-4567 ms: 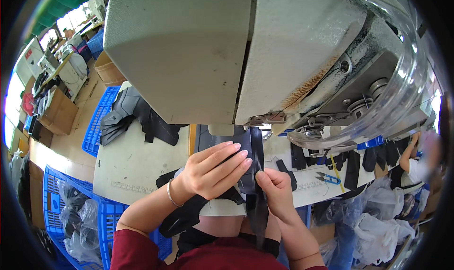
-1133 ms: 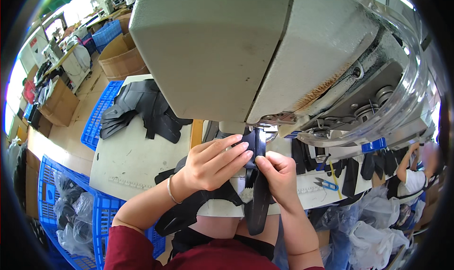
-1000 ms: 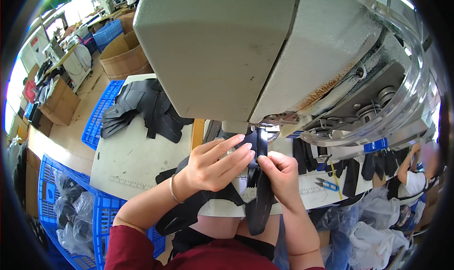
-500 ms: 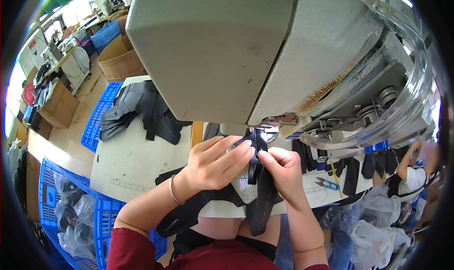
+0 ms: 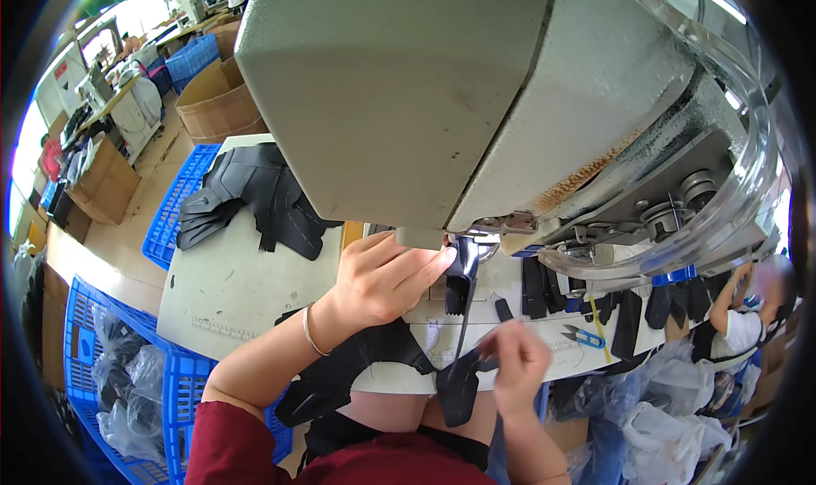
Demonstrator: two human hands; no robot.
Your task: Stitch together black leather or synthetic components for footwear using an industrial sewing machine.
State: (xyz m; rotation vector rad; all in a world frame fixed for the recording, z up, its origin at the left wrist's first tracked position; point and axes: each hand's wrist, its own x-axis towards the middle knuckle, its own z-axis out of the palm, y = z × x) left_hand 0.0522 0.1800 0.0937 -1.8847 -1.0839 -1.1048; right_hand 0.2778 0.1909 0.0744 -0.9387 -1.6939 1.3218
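Note:
A large grey sewing machine [image 5: 442,94] fills the upper view. My left hand [image 5: 382,277] rests on a black fabric piece [image 5: 463,277] right under the machine's needle area, fingertips pressing it. A long black strip of that piece hangs down to my right hand [image 5: 514,366], which pinches its lower end near the table's front edge. More of the black piece [image 5: 340,383] drapes over the edge toward my lap.
A pile of black cut pieces [image 5: 255,200] lies at the table's far left. Black strips [image 5: 612,306] and blue snips [image 5: 582,339] lie on the right. Blue crates [image 5: 110,374] stand on the floor to the left, cardboard boxes behind. Another person [image 5: 748,315] sits at far right.
My right hand has left the needle area and dropped toward the table's front edge, sliding down the black strip. My left hand stays at the needle. The view has shifted closer.

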